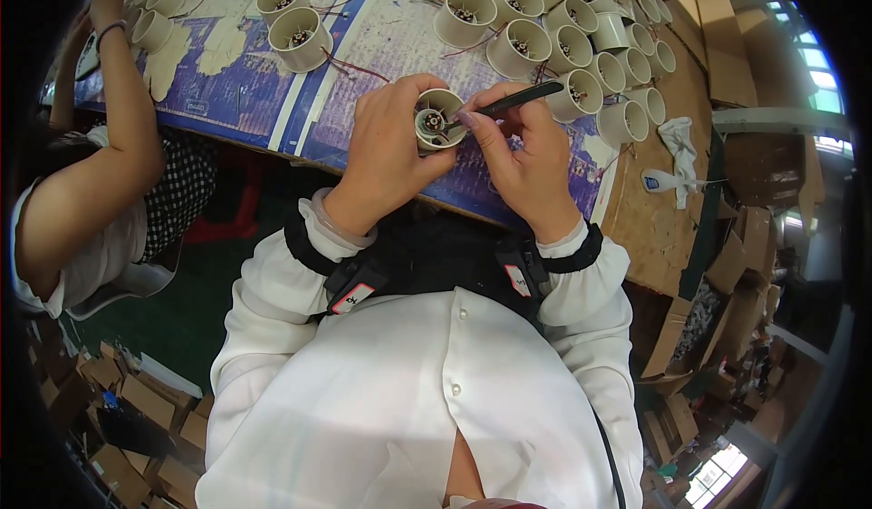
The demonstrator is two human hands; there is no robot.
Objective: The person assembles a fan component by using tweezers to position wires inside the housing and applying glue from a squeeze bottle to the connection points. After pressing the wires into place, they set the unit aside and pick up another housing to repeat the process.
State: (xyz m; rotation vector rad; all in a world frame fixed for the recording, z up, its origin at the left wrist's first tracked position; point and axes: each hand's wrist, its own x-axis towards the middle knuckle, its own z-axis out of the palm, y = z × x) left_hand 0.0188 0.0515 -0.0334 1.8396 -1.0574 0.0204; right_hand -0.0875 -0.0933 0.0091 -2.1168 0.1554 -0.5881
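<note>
A cream plastic cup-shaped housing (424,141) with a small metal-centred part inside is gripped in my left hand (386,141), its open end facing up. My fingers wrap round its left side near the table's front edge. In my right hand (531,159) I pinch black tweezers (520,98). They slant down leftward, their tip end reaching the cup's right inner side; the very tip is hard to make out. Right behind my hands stand more such cups (518,48), several with thin wires trailing out. Two of them (300,39) sit apart, farther left.
The worktable (218,100) has a worn blue-and-white covering. On its right lie a white cloth (678,150) and a white bottle (659,180) with a thin nozzle. Another person's arm (127,100) reaches over the table at left. Cardboard boxes (749,255) crowd the right.
</note>
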